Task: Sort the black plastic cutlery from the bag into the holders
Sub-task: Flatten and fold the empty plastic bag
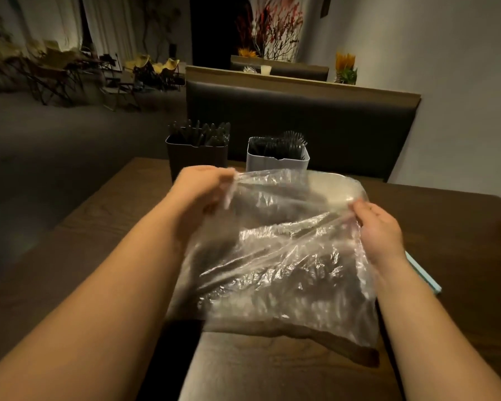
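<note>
Your left hand (pixel 203 183) and right hand (pixel 379 224) each pinch the clear bag (pixel 287 256) by its mouth, over the table (pixel 99 227) before the black holder (pixel 197 160) and white holder (pixel 278 160). The film looks thin and slippery. The cutlery (pixel 243 287) inside is likely light and stiff, so take pieces by their handles.

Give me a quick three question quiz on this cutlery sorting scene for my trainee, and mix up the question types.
1. True or false: the left hand and the right hand both pinch the clear bag.
2. Multiple choice: which holder stands further to the person's left on the table? A) the black holder B) the white holder C) neither, they are stacked.
3. Fill in: the tines sticking out of the white holder belong to ____.

Key: 1 true; 2 A; 3 forks.
</note>
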`<action>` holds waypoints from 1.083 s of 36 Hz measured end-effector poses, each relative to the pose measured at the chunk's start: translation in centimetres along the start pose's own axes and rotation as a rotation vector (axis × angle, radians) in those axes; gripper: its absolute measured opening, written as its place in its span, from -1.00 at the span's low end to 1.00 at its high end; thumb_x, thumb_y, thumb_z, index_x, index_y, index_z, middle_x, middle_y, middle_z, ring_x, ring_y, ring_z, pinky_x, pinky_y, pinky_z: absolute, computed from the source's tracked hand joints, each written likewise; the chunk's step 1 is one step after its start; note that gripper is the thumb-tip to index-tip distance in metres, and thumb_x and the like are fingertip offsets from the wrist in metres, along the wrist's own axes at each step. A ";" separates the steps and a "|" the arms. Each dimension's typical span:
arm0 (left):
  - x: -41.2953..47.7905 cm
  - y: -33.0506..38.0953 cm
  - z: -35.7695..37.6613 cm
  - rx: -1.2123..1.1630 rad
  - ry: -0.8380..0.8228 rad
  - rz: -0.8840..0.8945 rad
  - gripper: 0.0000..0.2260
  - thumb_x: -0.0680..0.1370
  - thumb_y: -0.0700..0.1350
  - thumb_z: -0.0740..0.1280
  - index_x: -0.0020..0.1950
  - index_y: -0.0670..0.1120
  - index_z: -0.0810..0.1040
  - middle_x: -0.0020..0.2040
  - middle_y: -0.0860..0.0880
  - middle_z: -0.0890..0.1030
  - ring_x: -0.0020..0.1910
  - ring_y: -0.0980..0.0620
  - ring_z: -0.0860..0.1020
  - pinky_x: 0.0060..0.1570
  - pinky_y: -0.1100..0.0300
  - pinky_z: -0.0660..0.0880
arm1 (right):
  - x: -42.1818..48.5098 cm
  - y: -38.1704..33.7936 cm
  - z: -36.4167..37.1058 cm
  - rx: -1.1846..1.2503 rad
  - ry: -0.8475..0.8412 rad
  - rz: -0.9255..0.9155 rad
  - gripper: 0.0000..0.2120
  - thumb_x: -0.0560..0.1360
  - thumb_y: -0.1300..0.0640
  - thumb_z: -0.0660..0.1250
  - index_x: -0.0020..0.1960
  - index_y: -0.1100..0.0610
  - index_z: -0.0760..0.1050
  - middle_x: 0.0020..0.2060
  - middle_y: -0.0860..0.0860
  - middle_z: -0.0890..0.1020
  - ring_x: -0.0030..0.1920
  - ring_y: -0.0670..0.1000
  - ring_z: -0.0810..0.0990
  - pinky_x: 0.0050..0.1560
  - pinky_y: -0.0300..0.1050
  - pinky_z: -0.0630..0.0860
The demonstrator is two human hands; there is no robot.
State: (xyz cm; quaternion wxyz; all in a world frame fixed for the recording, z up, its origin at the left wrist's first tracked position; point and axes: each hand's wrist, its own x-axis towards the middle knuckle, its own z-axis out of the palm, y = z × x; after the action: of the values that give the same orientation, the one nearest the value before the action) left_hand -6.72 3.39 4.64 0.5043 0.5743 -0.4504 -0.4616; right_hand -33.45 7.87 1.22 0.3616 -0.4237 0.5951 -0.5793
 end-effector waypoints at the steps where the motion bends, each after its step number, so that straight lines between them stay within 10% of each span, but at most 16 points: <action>1: 0.4 -0.3 -0.7 -0.052 0.071 -0.027 -0.91 0.53 -0.10 0.47 -0.04 -0.10 0.68 -0.29 -0.08 0.57 -0.50 0.08 0.40 -0.58 0.35 0.29 | 0.1 0.1 -0.2 -0.043 0.005 0.020 -0.67 0.66 -0.03 0.23 -0.01 0.20 0.61 -0.12 0.05 0.69 -0.15 0.00 0.64 -0.17 -0.08 0.52; 7: 2.5 -1.9 -7.1 -0.283 0.266 -0.221 -0.85 0.53 -0.10 0.44 0.03 -0.15 0.67 -0.19 -0.13 0.68 -0.40 -0.01 0.63 -0.34 0.14 0.55 | 0.9 0.2 -0.9 -0.149 -0.007 0.113 -0.71 0.64 -0.04 0.28 -0.06 0.14 0.64 -0.11 0.08 0.71 -0.06 0.14 0.68 -0.01 0.15 0.61; 13: 2.6 -2.3 -9.0 -0.313 0.300 -0.226 -0.90 0.62 -0.19 0.32 0.09 -0.07 0.60 -0.22 -0.03 0.60 -0.53 0.12 0.55 -0.62 0.33 0.43 | 0.8 0.6 -0.2 -0.205 -0.062 0.100 -0.80 0.65 0.09 0.28 -0.09 0.11 0.62 -0.22 0.04 0.66 -0.29 -0.01 0.60 -0.38 -0.20 0.50; 19: 0.6 -2.2 -8.0 0.539 0.439 0.223 -0.62 0.56 -0.02 0.40 0.35 -0.07 0.51 0.28 -0.13 0.57 0.24 -0.14 0.54 0.27 -0.05 0.49 | 0.5 0.8 0.0 -0.310 -0.023 0.043 -0.85 0.61 0.04 0.33 0.01 0.11 0.60 -0.20 0.03 0.63 -0.25 -0.02 0.55 -0.27 -0.14 0.47; 23: -3.7 -2.9 -4.1 1.029 0.082 0.625 -0.70 0.57 -0.04 0.33 0.30 0.00 0.57 0.32 -0.04 0.55 0.35 -0.08 0.45 0.33 -0.06 0.41 | -0.2 -0.6 -0.6 -0.741 -0.059 0.047 -0.52 0.50 -0.11 0.41 0.34 0.06 0.44 0.16 0.07 0.61 0.12 0.14 0.59 0.13 0.12 0.55; 30: -4.3 -7.5 -1.1 1.381 -0.369 0.330 -0.40 0.63 0.35 -0.09 0.63 0.21 -0.07 0.66 0.00 -0.18 0.61 -0.15 -0.27 0.49 -0.40 -0.22 | -4.3 -0.9 2.1 -1.285 -0.137 -0.530 -0.43 0.56 -0.21 0.25 0.48 0.03 0.30 0.43 0.07 0.39 0.45 0.15 0.30 0.42 0.16 0.30; 34: -4.6 -9.6 -2.6 1.421 -0.461 0.256 -0.30 0.53 0.48 -0.16 0.61 0.27 -0.20 0.65 0.09 -0.24 0.62 -0.09 -0.27 0.47 -0.41 -0.25 | -4.5 3.2 1.4 -1.403 -0.489 -0.279 -0.25 0.55 -0.44 -0.05 0.63 -0.13 -0.11 0.63 -0.03 -0.15 0.60 0.16 -0.30 0.55 0.33 -0.20; 39: -4.5 -9.5 -4.8 1.435 -0.492 0.276 -0.10 0.32 0.60 -0.28 0.61 0.26 -0.20 0.65 0.10 -0.23 0.62 -0.04 -0.25 0.48 -0.37 -0.28 | -4.9 4.7 0.7 -1.435 -0.626 -0.092 -0.17 0.46 -0.55 -0.19 0.60 -0.20 -0.30 0.60 -0.06 -0.30 0.57 0.08 -0.40 0.50 0.39 -0.30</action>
State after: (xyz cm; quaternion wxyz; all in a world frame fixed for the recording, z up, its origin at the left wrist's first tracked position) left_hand -2.22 9.42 -4.16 -0.0533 0.5800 -0.8062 -0.1038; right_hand -31.39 11.97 -3.78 0.1260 -0.7215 0.6763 0.0788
